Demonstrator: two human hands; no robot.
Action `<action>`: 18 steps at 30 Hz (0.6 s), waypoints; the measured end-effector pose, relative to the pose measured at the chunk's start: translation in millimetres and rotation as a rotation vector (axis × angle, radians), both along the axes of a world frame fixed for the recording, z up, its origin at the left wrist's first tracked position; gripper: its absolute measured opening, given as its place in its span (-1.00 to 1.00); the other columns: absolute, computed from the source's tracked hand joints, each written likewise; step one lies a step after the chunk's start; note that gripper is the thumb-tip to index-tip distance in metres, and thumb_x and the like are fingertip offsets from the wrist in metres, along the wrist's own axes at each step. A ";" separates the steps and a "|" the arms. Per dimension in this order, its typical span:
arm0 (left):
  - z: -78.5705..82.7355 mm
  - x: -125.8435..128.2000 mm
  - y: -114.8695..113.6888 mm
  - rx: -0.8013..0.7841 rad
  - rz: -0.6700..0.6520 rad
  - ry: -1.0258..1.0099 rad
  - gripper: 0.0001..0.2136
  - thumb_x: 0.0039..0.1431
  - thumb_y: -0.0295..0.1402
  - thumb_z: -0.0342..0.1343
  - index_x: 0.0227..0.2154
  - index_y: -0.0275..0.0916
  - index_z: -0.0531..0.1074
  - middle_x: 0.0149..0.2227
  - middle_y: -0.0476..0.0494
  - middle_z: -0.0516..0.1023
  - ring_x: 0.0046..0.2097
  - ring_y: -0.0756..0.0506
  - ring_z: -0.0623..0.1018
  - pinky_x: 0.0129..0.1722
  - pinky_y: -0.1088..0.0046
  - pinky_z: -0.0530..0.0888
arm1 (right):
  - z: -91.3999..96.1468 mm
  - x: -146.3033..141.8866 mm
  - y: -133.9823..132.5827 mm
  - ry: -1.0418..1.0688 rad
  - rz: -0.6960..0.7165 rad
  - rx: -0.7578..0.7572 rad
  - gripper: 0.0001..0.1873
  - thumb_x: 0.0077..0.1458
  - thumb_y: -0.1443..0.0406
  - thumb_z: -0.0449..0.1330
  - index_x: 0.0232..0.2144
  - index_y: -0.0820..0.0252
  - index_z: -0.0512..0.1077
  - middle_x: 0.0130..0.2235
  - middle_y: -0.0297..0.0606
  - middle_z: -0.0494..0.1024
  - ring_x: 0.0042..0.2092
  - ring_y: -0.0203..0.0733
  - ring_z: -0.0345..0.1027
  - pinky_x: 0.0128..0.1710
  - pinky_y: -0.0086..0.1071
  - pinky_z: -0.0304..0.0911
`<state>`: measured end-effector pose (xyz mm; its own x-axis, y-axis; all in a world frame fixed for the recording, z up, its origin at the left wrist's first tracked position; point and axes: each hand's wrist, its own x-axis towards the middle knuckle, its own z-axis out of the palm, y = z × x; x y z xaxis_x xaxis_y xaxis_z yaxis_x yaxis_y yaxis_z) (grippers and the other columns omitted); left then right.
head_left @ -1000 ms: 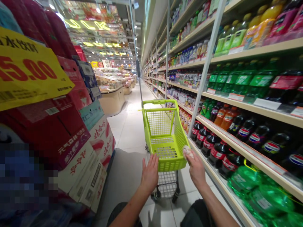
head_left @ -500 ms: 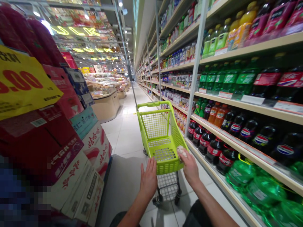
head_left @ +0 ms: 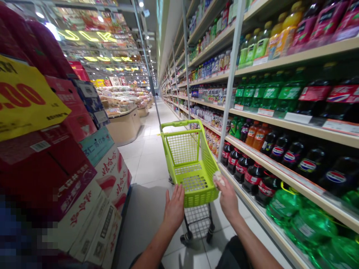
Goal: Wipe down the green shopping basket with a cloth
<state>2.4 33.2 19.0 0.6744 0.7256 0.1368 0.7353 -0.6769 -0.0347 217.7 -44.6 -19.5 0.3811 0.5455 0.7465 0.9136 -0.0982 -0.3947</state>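
A small lime-green shopping cart [head_left: 202, 196] on black casters stands before me on the tiles, with nothing in its basket. My left hand [head_left: 174, 209] rests with straight fingers against the basket's near left corner; its fingers are outstretched and hold nothing. Pinched in my right hand [head_left: 228, 196] is a crumpled whitish cloth or tissue [head_left: 218, 178]; I cannot tell which. That hand is by the basket's near right corner, and the cloth is at the outer side of the right wall. Part of the cloth is hidden by my fingers.
Shelves [head_left: 280, 157] of soda bottles line the right side, with large green bottles [head_left: 314, 224] low down. Stacked drink cartons [head_left: 92, 220] and a yellow price sign [head_left: 28, 99] stand on the left. A rounded display counter [head_left: 125, 127] is farther along the tiled aisle [head_left: 151, 157].
My right hand has shifted slightly right with the cloth, away from the basket's near corner to the outside of its right wall. My left hand has stayed on the cart's left corner.
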 end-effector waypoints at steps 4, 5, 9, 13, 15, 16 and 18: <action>0.5 4.1 -1.7 -0.010 0.000 -0.002 -0.46 0.03 -0.55 -0.23 0.15 -0.31 0.06 0.23 -0.12 0.01 0.25 -0.12 -0.02 0.17 0.01 -0.03 | -7.2 -56.0 11.0 -0.075 0.244 -0.032 -0.49 -0.05 0.57 -0.11 -0.15 0.13 0.43 0.07 -0.16 0.31 0.15 -0.19 0.07 0.06 -0.18 0.14; -0.4 2.9 -1.1 -0.007 -0.009 0.001 -0.46 0.03 -0.55 -0.23 0.15 -0.32 0.05 0.23 -0.13 0.01 0.25 -0.11 -0.02 0.17 0.01 -0.03 | -6.6 -62.1 11.7 -0.082 0.278 -0.040 -0.49 -0.05 0.58 -0.11 -0.15 0.12 0.43 0.08 -0.17 0.31 0.15 -0.19 0.07 0.06 -0.18 0.14; -5.9 -5.0 4.1 0.035 -0.030 0.028 -0.42 -0.01 -0.59 -0.23 0.16 -0.32 0.02 0.24 -0.15 -0.04 0.26 -0.12 -0.04 0.17 0.00 -0.05 | -0.9 -36.0 2.9 -0.010 0.179 -0.044 -0.46 -0.03 0.56 -0.11 -0.09 0.04 0.39 0.09 -0.23 0.30 0.12 -0.19 0.12 0.06 -0.13 0.13; -4.5 -5.9 6.6 0.016 -0.021 0.028 -0.44 -0.01 -0.60 -0.23 0.14 -0.31 0.07 0.23 -0.16 0.00 0.25 -0.12 -0.03 0.17 -0.01 -0.05 | -6.9 -9.6 -0.6 0.067 0.057 -0.036 -0.50 -0.01 0.53 -0.10 -0.10 0.06 0.40 0.11 -0.22 0.26 0.14 -0.15 0.09 0.06 -0.16 0.15; 1.9 -4.3 6.3 -0.018 0.002 0.016 -0.49 0.01 -0.57 -0.21 0.09 -0.31 0.15 0.22 -0.19 0.06 0.25 -0.13 -0.01 0.17 -0.01 -0.04 | -13.6 -13.1 4.3 0.053 0.095 -0.022 -0.50 -0.03 0.55 -0.09 -0.11 0.09 0.41 0.12 -0.22 0.25 0.16 -0.16 0.05 0.07 -0.18 0.14; 6.1 -3.6 5.9 -0.033 0.009 0.008 -0.51 0.01 -0.55 -0.19 0.08 -0.31 0.17 0.21 -0.20 0.09 0.25 -0.14 -0.01 0.17 -0.01 -0.05 | -16.7 -15.8 7.1 0.043 0.119 -0.016 -0.48 -0.04 0.56 -0.09 -0.12 0.09 0.41 0.12 -0.21 0.25 0.16 -0.16 0.05 0.07 -0.18 0.14; 14.9 -1.7 4.5 -0.066 0.000 -0.013 -0.53 0.02 -0.51 -0.17 0.06 -0.32 0.20 0.18 -0.21 0.15 0.25 -0.14 0.00 0.18 -0.01 -0.07 | -20.9 -16.6 11.4 0.027 0.161 -0.020 -0.46 -0.07 0.58 -0.10 -0.12 0.09 0.41 0.12 -0.21 0.25 0.16 -0.17 0.05 0.08 -0.16 0.13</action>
